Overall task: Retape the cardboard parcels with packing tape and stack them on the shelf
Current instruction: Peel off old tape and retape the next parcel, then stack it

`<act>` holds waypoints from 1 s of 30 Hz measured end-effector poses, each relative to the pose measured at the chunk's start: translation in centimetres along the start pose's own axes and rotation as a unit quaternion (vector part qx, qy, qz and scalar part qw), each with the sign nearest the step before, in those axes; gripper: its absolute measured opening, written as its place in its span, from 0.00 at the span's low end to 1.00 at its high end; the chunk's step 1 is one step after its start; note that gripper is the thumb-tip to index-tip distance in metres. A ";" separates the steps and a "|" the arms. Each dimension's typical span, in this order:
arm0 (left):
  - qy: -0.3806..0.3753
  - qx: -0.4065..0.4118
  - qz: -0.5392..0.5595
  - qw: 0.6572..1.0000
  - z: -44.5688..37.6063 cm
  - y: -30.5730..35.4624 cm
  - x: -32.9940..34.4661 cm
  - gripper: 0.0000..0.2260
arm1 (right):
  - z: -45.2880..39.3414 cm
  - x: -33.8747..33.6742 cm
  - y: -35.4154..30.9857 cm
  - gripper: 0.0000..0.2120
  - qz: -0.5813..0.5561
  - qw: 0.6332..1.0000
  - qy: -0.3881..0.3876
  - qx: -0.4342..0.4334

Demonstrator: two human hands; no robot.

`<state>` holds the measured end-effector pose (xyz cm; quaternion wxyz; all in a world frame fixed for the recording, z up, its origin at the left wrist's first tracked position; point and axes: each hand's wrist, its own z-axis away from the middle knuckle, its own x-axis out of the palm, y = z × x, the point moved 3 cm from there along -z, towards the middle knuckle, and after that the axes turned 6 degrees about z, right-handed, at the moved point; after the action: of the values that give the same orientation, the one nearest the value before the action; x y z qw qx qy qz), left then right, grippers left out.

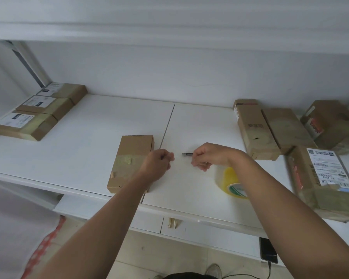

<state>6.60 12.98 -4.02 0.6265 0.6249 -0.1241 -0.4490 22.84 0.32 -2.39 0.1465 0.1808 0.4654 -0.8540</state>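
Note:
A flat cardboard parcel (pixel 129 162) with yellowish tape patches lies on the white table (pixel 79 154), near its front edge. My left hand (pixel 158 163) hovers over the parcel's right edge with its fingers curled against the thumb; I can make out nothing between them. Just to the right, my right hand (pixel 207 156) grips a small grey utility knife (pixel 187 154), whose tip points left toward the left hand. A roll of yellowish packing tape (pixel 233 185) sits blurred on the table under my right forearm.
Three labelled parcels (pixel 34 115) lie in a row at the back left. Several more parcels (pixel 270 129) crowd the right side, one with a shipping label (pixel 328 172) at the near right. A phone (pixel 268 251) on a cable rests below the table edge.

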 end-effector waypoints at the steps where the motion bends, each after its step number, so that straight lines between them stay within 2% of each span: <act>1: 0.001 -0.004 -0.003 1.000 0.0 -0.1 0.0 0.11 | 0.0 -0.1 0.0 0.04 0.006 1.000 0.007 -0.007; 4: 0.012 -0.006 -0.010 1.000 0.0 -0.1 0.2 0.12 | 0.2 -0.3 0.2 0.05 0.018 0.999 0.023 -0.014; 8: 0.050 0.009 -0.037 0.998 0.5 1.0 0.8 0.10 | -0.1 -0.8 0.9 0.10 -0.005 0.999 0.037 -0.014; 12: 0.145 -0.002 0.003 0.989 0.3 0.7 -1.3 0.09 | 0.1 -1.5 2.2 0.07 0.008 0.999 0.050 0.008; 14: 0.173 -0.006 0.013 0.985 0.0 0.0 -3.4 0.11 | 0.3 -2.1 3.2 0.09 0.006 0.998 0.060 0.017; 19: 0.129 -0.003 0.064 0.989 0.3 0.4 -4.8 0.13 | -0.3 -1.2 2.3 0.03 0.050 0.999 0.016 0.012; 25: 0.103 -0.013 0.108 0.989 0.6 0.3 -3.4 0.10 | -3.6 1.9 0.5 0.06 0.206 0.977 -0.049 0.040; 30: 0.104 -0.014 0.125 0.987 0.8 -0.2 -3.8 0.07 | -4.5 2.9 1.1 0.10 0.283 0.955 -0.057 0.063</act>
<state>3.79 15.23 -2.46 0.6960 0.6388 -0.1292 -0.3014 21.52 3.34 -6.70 0.3965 0.2647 0.3311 -0.8143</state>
